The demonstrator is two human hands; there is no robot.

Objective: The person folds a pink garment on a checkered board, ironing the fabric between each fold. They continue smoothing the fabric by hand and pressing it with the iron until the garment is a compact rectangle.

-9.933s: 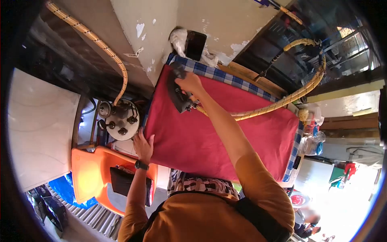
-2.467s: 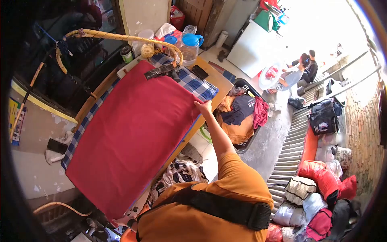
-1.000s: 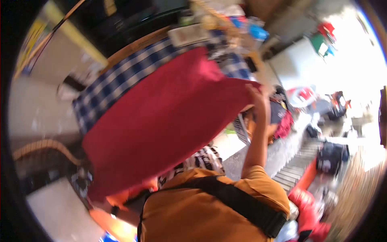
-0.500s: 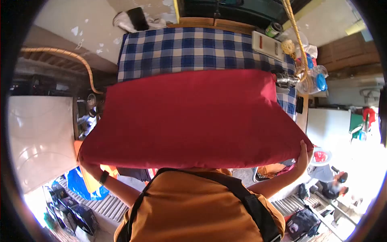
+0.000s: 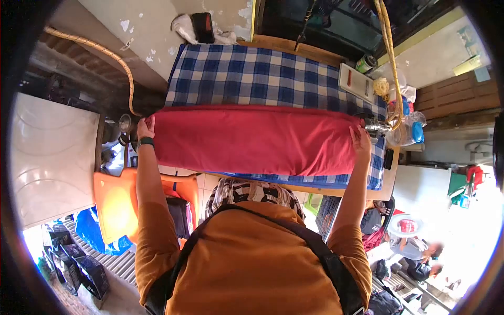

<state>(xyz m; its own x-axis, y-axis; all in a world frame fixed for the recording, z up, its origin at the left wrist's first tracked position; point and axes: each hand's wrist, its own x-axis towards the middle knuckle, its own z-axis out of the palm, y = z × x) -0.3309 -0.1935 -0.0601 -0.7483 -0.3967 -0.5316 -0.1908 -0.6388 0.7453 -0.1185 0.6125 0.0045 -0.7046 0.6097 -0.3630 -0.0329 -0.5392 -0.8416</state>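
A plain red cloth (image 5: 252,139) lies across the table, over a blue-and-white checked cover (image 5: 226,73). Its far edge shows a folded strip, and the front edge hangs near the table's front side. At the cloth's left far corner, my left hand (image 5: 147,128) is closed with the fabric between its fingers. My right hand (image 5: 360,140) pinches the far right corner. Just beyond the right hand sits a shiny metal appliance (image 5: 377,126), partly hidden, beside a yellow patterned cord (image 5: 392,63).
At the back right stand a white tray (image 5: 356,81), a can (image 5: 366,64) and a plastic jar with a blue lid (image 5: 412,132). Orange plastic chairs (image 5: 115,197) are at left. A dark cloth bundle (image 5: 203,27) lies at the back. People (image 5: 420,257) are at lower right.
Both hands have moved forward from the near corners to the far side, bringing the cloth's near edge with them. The cloth now covers a narrower band, and more of the checked cover shows.
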